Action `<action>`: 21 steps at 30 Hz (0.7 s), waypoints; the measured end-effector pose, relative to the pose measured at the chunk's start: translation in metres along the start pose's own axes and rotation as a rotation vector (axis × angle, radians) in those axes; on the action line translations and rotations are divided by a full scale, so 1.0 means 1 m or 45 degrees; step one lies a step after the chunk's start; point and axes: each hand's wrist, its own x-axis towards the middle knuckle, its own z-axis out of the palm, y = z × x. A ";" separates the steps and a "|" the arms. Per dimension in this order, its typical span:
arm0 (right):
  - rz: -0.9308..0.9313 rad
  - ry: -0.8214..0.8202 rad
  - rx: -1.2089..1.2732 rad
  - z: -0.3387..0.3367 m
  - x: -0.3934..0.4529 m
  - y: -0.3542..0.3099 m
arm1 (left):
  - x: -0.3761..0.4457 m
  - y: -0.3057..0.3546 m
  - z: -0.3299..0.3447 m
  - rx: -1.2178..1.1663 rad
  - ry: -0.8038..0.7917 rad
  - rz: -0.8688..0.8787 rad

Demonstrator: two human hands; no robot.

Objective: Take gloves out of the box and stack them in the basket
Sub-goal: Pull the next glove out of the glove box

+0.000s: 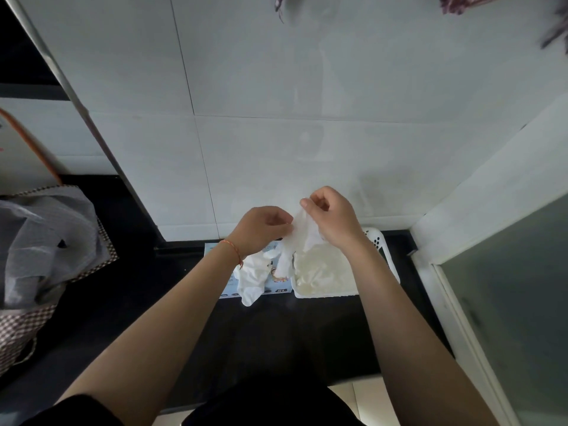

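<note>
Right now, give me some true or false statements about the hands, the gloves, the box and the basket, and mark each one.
1. Both hands, left hand and right hand, pinch one white glove. True.
2. The basket holds no gloves. False: a pile lies in it.
3. The glove box sits left of the basket. True.
4. A bracelet is on the right wrist. False: the red string bracelet is on the left wrist.

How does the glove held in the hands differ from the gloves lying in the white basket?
The held glove is a single piece, lifted and stretched between the left hand and right hand; the gloves in the basket lie flat in a pile. The held glove hangs with its fingers down; the pile rests inside the white basket. Both look thin and whitish.
</note>
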 end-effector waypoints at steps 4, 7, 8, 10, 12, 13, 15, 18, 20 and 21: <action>-0.063 0.141 -0.004 -0.003 0.001 0.002 | 0.004 -0.001 0.005 0.132 -0.071 -0.004; -0.077 0.167 -0.045 -0.004 0.002 0.006 | 0.006 -0.003 0.011 0.118 -0.111 -0.020; -0.080 0.172 -0.068 -0.004 0.002 0.007 | 0.006 -0.004 0.011 0.111 -0.109 -0.031; -0.083 0.186 -0.120 -0.007 0.003 0.010 | 0.008 -0.007 0.012 0.101 -0.087 -0.062; -0.083 0.206 -0.175 -0.012 0.003 0.014 | 0.009 -0.009 0.009 0.044 -0.079 -0.118; -0.072 0.219 -0.187 -0.014 0.004 0.016 | 0.009 -0.009 0.007 -0.006 -0.084 -0.135; -0.015 0.255 -0.152 -0.018 0.004 0.020 | 0.010 -0.010 0.004 -0.111 -0.125 -0.142; 0.065 0.308 -0.070 -0.021 0.003 0.023 | 0.010 -0.013 0.003 -0.231 -0.192 -0.131; 0.096 0.343 -0.041 -0.018 0.001 0.027 | 0.012 -0.015 0.004 -0.336 -0.212 -0.177; 0.114 0.355 -0.037 -0.016 0.000 0.029 | 0.013 -0.016 0.003 -0.369 -0.218 -0.199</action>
